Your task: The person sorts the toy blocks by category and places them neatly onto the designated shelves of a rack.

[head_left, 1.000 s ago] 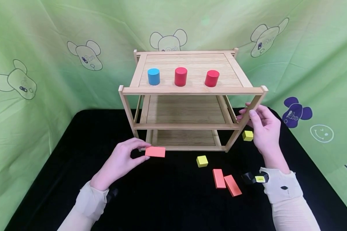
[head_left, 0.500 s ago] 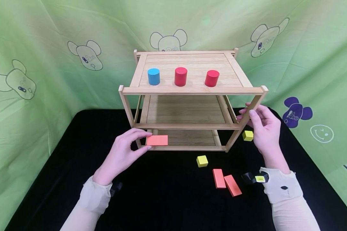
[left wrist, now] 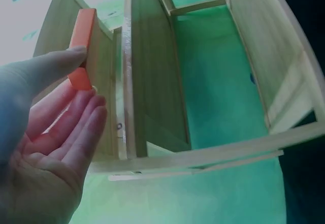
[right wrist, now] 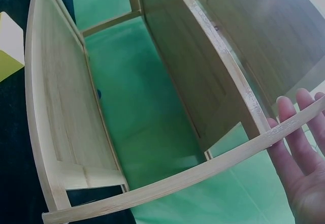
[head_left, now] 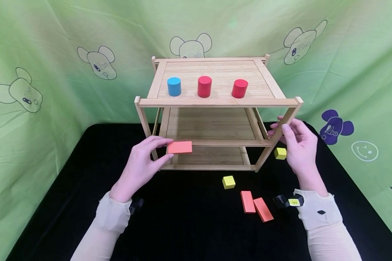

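My left hand [head_left: 142,163] pinches one end of a flat coral-red rectangular block [head_left: 180,147] between thumb and fingers. The block is level in front of the wooden shelf's [head_left: 215,103] middle front rail, near its left end; in the left wrist view the coral block [left wrist: 83,31] stands out past the thumb. My right hand [head_left: 301,146] holds the shelf's right front leg [head_left: 268,157], thumb in front and fingers behind. In the right wrist view, fingers [right wrist: 299,148] show behind the wooden bar, while the thumb is out of sight.
On the top board stand a blue cylinder [head_left: 174,87] and two red cylinders [head_left: 204,87] [head_left: 240,88]. One yellow cube [head_left: 228,182] lies before the shelf, another yellow cube [head_left: 280,153] beside its right leg. Two coral blocks [head_left: 248,202] [head_left: 263,209] lie on the black cloth [head_left: 183,224].
My left hand has lifted the coral block from below the shelf's bottom rail to about its middle rail, and slightly right. My right hand has stayed at the leg.
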`<state>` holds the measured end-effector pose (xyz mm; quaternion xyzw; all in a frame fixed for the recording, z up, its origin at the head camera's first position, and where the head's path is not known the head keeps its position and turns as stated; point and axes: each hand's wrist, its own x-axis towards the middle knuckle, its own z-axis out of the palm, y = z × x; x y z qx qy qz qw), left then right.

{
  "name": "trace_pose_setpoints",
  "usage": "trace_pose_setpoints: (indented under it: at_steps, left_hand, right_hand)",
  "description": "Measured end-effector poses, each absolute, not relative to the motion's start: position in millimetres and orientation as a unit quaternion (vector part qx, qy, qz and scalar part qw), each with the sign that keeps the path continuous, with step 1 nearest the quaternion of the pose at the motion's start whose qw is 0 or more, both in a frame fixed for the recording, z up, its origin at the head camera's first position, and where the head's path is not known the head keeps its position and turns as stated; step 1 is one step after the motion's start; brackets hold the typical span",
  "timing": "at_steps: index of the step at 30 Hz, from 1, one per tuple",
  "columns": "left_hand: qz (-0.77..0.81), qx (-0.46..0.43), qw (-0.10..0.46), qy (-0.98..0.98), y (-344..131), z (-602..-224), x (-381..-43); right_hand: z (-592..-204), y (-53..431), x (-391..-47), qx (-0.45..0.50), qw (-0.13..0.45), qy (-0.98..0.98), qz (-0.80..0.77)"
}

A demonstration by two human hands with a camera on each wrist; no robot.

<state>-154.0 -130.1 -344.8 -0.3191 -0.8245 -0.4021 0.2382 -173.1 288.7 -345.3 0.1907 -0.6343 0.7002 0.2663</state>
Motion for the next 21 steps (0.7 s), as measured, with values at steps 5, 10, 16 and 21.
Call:
trace_pose_setpoints:
  at_steps: [5,10,16,21]
  left_hand:
    - [-0.399,-0.319,0.234,-0.827,-125.1,-338.3,-159.3]
    - [-0.398,-0.311,0.222,-0.834,-119.5,-334.2,-163.6]
    - [-0.385,-0.301,0.218,-0.845,-112.3,-331.1,-169.6]
    - [-0.379,-0.298,0.219,-0.848,-107.4,-328.0,-175.3]
  right_hand:
    - [-344.7,288.2,-172.3,0.186,0.267,-0.639,0.696]
    - [-344.2,288.1,-171.5,0.186,0.268,-0.639,0.697]
    - [-344.5,288.7,-172.2,0.194,0.266,-0.627,0.706]
    - [-344.1,287.2,-172.3,0.196,0.264,-0.624,0.709]
